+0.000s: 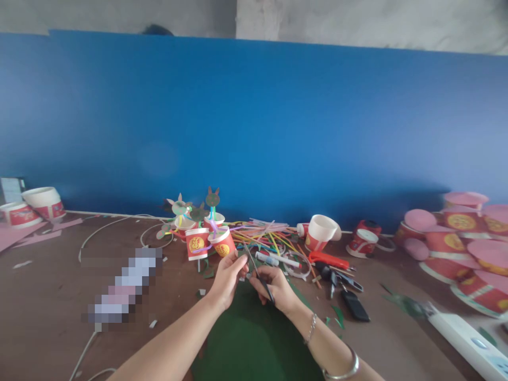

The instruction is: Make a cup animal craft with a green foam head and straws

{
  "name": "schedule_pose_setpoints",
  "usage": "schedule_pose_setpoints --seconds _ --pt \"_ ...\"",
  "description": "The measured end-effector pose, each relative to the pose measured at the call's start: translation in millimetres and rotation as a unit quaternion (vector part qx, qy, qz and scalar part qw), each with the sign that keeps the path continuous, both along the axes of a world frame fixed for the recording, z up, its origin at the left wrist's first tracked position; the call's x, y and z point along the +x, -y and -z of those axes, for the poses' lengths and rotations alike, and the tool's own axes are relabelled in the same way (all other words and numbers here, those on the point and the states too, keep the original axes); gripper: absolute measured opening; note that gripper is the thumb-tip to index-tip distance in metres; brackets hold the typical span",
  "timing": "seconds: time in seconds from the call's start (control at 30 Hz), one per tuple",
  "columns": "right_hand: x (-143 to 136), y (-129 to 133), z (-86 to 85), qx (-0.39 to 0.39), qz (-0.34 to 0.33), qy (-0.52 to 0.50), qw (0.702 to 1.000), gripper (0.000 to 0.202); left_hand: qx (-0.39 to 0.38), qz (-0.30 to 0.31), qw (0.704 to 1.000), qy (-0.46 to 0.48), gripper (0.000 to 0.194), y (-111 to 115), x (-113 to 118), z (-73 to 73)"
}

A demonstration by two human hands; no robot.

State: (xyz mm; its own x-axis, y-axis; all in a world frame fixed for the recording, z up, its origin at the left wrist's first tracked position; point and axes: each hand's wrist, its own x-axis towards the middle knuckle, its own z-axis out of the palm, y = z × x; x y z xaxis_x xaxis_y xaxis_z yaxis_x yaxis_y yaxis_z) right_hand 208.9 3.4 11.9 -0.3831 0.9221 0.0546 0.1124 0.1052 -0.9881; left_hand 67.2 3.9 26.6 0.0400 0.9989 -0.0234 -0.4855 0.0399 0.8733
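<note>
My right hand [273,288] is closed round the dark handles of a pair of scissors [254,264], whose blades point up and to the left. Just left of the blades, my left hand [230,278] pinches something small and dark that is mostly hidden by the fingers. Under both hands lies a large dark green sheet [257,338]. Beyond my left hand stand red and white paper cups [197,244] with coloured straws and small animal-head cutouts [212,198].
Coloured straws [262,232], a red cutter [328,260], keys [333,280] and a black fob [355,305] lie behind and right. Pink-topped cups [448,246] and a white power strip [468,338] are far right. A blurred phone-like item [125,288] lies left, before a blue partition [254,127].
</note>
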Motion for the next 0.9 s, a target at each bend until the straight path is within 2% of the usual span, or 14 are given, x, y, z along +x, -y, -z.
schedule_pose_setpoints --seconds 0.4,0.9 --pt "-2.6 3.2 -6.3 -0.005 0.005 -0.003 1.000 0.030 0.024 0.009 0.999 -0.034 0.027 1.7 -0.8 -1.1" --pt "-2.1 1.5 -3.5 -0.002 0.005 -0.008 1.000 0.031 0.027 0.021 0.998 -0.048 0.026 2.2 0.2 -1.7"
